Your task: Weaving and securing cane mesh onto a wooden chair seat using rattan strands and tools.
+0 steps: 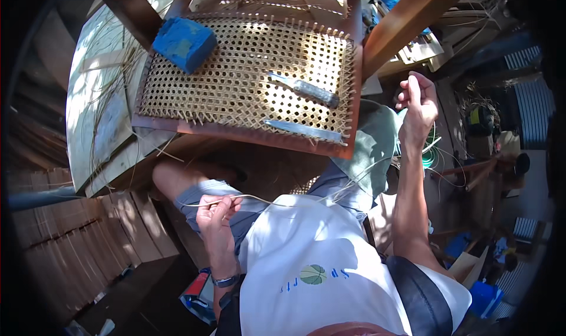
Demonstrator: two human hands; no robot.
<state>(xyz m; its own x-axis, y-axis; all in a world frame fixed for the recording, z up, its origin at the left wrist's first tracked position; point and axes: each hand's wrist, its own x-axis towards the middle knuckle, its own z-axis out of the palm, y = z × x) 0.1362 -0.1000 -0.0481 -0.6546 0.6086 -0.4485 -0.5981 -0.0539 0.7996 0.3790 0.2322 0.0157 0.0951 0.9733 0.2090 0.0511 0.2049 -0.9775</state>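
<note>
My left hand (218, 213) is closed in a pinch on a thin pale cane strand (253, 196), which runs from its fingers across my lap toward the right. Raised beside the frame's right side, my right hand (420, 103) has its fingers curled together; whatever they hold, if anything, I cannot make out. In front of me is a wooden frame with a woven cane panel (236, 82), small pegs standing along its far and right edges. On the weave lie a blue block (185, 44), a dark-handled tool with a metal shank (315, 93) and a flat pointed metal blade (303, 129).
Wooden legs (395, 26) rise from the frame's corners. A pale board (100, 112) with loose cane strands lies under it to the left. A grey-green cloth (368, 144) covers my right thigh. Green coiled material (431, 153) is beside my right forearm.
</note>
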